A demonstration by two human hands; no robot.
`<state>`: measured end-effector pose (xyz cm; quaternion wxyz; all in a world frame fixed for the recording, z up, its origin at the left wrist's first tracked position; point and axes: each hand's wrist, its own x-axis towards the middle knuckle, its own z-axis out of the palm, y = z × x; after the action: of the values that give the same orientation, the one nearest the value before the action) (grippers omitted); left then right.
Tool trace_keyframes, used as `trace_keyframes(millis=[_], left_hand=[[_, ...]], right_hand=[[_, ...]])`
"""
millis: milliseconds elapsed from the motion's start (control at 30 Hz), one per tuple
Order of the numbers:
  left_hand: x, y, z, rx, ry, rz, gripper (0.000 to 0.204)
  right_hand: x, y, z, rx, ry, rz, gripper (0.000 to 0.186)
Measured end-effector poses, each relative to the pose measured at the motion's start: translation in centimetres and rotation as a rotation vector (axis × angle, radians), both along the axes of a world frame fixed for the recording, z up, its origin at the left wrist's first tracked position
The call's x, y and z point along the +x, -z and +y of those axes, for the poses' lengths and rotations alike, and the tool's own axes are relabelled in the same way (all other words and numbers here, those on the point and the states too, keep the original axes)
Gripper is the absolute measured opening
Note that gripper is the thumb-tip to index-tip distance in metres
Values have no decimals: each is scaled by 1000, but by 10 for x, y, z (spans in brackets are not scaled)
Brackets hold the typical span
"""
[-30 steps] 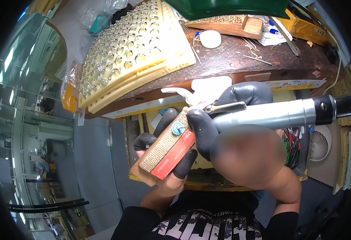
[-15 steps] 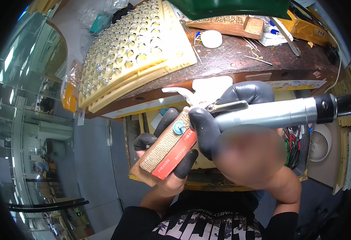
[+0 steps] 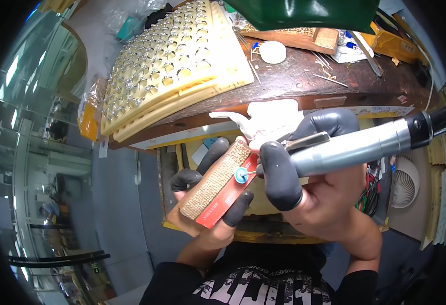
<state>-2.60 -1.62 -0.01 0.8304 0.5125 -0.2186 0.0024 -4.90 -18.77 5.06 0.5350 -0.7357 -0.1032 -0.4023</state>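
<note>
My left hand (image 3: 222,233), in black finger covers, is closed around a wooden block (image 3: 186,219). Rows of small gold-coloured links (image 3: 210,185) cover its face, and a red printed strip (image 3: 222,202) runs along the side near my thumb. My right hand (image 3: 329,188), also with black finger covers, grips a silver rotary handpiece (image 3: 357,148) with a metal lever. At its tip a small blue disc (image 3: 241,175) sits over the boundary between the links and the red strip; whether it touches, I cannot tell.
A stack of cream trays (image 3: 223,81) holding several shiny rings stands on the bench, far left. Beyond my hands are a crumpled white cloth (image 3: 271,119), a round white container (image 3: 272,52), thin metal tools (image 3: 331,80) and a green lamp shade (image 3: 309,14). A fan (image 3: 405,180) is at right.
The blue disc has shifted right and slightly nearer, from over the gold links toward the red strip. My right hand and the handpiece moved right with it, the handpiece now tilted more.
</note>
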Motion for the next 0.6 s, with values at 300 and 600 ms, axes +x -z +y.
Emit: trace_keyframes(millis=[300,600], left_hand=[[5,-8,9,221,85,-119,59],[7,-8,7,254,92,-189,59]], right_hand=[[1,-2,3,-17,56,1,8],[2,-4,-1,-122,77,16,5]])
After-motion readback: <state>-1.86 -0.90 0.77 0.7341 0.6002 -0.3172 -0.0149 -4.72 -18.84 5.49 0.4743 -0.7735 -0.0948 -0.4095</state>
